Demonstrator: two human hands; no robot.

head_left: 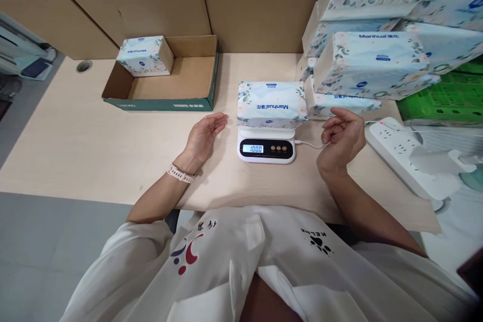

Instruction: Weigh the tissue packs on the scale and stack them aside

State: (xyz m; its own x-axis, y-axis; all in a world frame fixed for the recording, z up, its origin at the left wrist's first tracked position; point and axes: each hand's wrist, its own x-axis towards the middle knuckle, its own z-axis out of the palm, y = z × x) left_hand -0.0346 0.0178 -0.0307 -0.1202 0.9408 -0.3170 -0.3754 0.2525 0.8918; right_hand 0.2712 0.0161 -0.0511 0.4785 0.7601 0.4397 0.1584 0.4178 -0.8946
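A tissue pack (269, 104) with a floral wrapper lies on a small white scale (266, 148) whose lit display reads 100.0. My left hand (204, 136) rests on the table just left of the scale, fingers stretched out and empty, a pale watch on the wrist. My right hand (341, 137) hovers right of the scale with fingers loosely curled apart, holding nothing. Both hands are clear of the pack.
A shallow cardboard box (192, 98) at the back left holds one tissue pack (145, 55) in its far left corner. A stack of tissue packs (373, 60) rises at the right. A white power strip (400, 153) lies at the right, a green crate (453, 98) behind it.
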